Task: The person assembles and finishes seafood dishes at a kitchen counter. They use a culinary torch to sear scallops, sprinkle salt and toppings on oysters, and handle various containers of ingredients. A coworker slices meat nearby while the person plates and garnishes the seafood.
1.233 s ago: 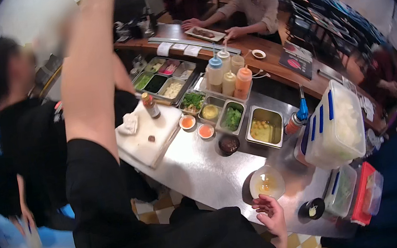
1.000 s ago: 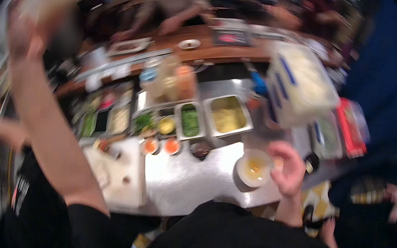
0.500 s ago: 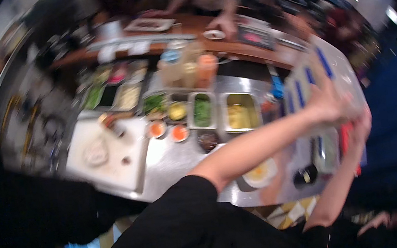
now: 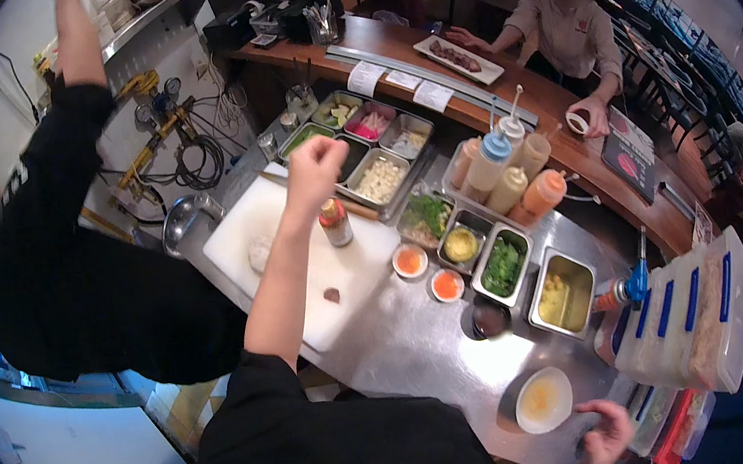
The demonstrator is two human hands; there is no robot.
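My left hand (image 4: 318,172) is raised above the white cutting board (image 4: 364,249), fingers curled closed; whatever they may hold is hidden. Just below it, a small bottle with a dark red cap (image 4: 335,225) stands on the board. A pale round lump (image 4: 259,253) and a small brown piece (image 4: 331,295) lie there too, the lump partly behind my forearm. At the lower right my right hand (image 4: 604,437) has curved, parted fingers. It is close beside a white bowl with yellowish contents (image 4: 543,401), apparently not gripping it.
Metal pans hold greens (image 4: 502,264) and yellow pieces (image 4: 561,294). Squeeze bottles (image 4: 501,170) stand behind them. Blue-clipped plastic containers (image 4: 680,324) are stacked right, by a blue torch (image 4: 629,286). A co-worker's arm (image 4: 58,168) reaches up at left; another person (image 4: 564,27) stands across the counter.
Both my hands have left the stacked plastic containers. My left hand has swung left over the cutting board; my right has come down beside the white bowl. The view has turned left.
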